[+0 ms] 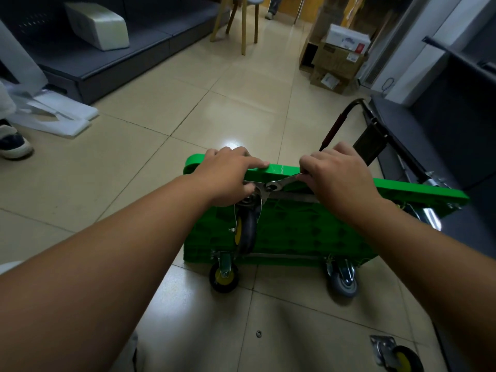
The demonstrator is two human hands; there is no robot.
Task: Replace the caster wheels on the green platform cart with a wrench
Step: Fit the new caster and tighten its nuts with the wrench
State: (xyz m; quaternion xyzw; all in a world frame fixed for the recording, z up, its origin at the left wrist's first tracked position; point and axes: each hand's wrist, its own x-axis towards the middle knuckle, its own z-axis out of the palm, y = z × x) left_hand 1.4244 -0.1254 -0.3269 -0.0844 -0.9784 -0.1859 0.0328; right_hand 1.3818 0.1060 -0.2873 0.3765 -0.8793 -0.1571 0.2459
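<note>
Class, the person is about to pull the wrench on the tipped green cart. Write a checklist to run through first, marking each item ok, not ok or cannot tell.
1. Wrench head sits on the bolt at the wheel's plate: ok.
2. Right hand grips the wrench handle: ok.
3. Left hand holds the cart's top edge beside the wheel: ok.
4. Cart tipped on its side, underside facing the person: ok.
5. Bolt tight or already loose: cannot tell.
6. Small parts gathered: not ok, a ring lies alone on the floor.
</note>
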